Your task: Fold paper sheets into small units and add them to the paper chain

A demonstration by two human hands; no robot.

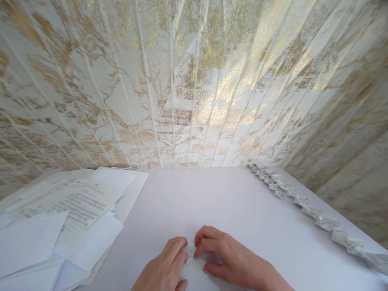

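Note:
At the bottom middle, a small whitish piece of paper point(196, 268) with faint markings lies on the white table, partly covered by my hands. My left hand point(169, 262) has its curled fingertips on the paper's left side, with the thumb lower down. Opposite it, my right hand point(222, 254) bends its fingers over the right side, its thumb close by. Both hands hold the paper low against the tabletop. The blur and the hands hide its exact shape and folds.
On the left lies a pile of white sheets point(33, 238), among them a sheet with handwriting point(81, 202). A row of small folded paper pieces point(325, 223) runs along the right side of the table point(194, 198). Gold-patterned wall panels point(184, 93) rise behind and to the right.

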